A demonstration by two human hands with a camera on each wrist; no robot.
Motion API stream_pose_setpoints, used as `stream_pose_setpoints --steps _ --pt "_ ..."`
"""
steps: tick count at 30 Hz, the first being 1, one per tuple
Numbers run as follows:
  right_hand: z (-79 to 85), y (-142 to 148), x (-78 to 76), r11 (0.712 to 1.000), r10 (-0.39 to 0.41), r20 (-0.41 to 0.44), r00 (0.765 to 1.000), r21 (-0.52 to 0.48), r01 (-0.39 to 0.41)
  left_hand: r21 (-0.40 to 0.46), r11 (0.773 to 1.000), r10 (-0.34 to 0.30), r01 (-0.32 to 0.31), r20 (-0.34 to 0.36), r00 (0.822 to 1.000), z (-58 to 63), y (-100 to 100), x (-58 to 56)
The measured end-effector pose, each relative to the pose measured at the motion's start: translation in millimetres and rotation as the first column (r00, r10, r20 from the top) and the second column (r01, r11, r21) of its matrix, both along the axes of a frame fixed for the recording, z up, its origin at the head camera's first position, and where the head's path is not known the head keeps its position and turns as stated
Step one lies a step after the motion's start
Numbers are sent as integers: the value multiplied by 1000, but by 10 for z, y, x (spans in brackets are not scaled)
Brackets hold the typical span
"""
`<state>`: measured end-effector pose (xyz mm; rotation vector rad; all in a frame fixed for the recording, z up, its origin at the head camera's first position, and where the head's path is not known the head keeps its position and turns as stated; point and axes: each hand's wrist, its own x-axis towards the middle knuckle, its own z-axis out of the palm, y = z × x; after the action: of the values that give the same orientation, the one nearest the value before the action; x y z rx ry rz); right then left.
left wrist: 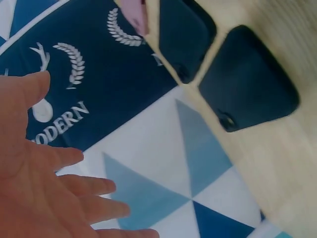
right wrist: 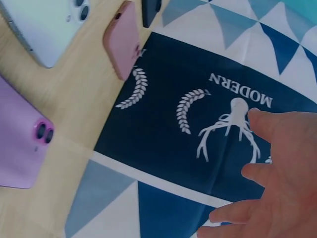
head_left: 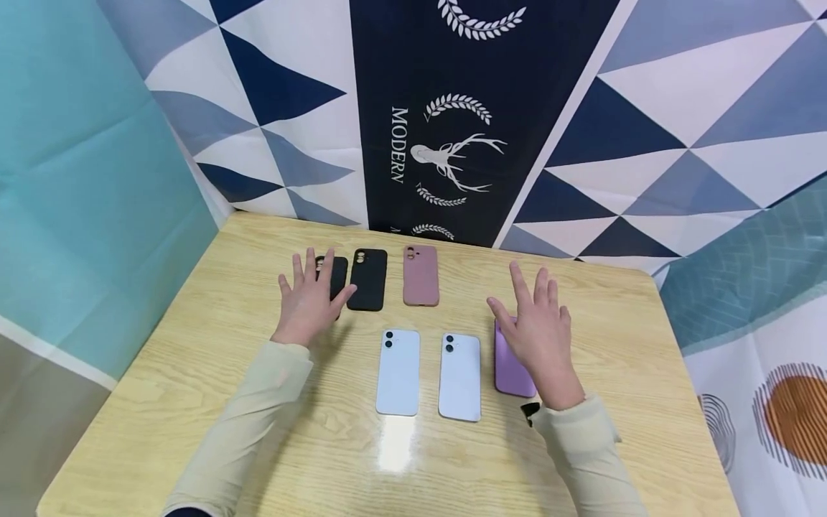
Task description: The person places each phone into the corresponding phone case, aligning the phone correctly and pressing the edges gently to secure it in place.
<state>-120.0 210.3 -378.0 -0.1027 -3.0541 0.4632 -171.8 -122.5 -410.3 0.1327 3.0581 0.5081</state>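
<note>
My left hand [head_left: 308, 301], fingers spread and holding nothing, hovers at the left and overlaps a black phone case [head_left: 339, 276] in the head view. Beside that case lies a second black phone case [head_left: 368, 281], then a pink phone case [head_left: 421, 276]. In the middle, two pale bluish-white phones [head_left: 398, 375] lie side by side, camera side up. My right hand [head_left: 538, 334] is raised with spread fingers, partly covering a purple phone [head_left: 515, 377]. The right wrist view shows that purple phone [right wrist: 20, 139] with two lenses; my right fingers [right wrist: 233, 210] are apart from it.
Everything lies on a light wooden table [head_left: 336, 459]. A patterned cloth [head_left: 304, 108] with a dark printed band hangs behind its far edge. More cloth hangs at the left and right sides. A small black item [head_left: 530, 411] shows at the right cuff.
</note>
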Motion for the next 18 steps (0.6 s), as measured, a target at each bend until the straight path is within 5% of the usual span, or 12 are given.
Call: stream_pose_setpoints --steps 18 --pt "-329 149 -75 999 -47 135 990 20 45 102 994 22 -34 124 992 -326 -192 -282"
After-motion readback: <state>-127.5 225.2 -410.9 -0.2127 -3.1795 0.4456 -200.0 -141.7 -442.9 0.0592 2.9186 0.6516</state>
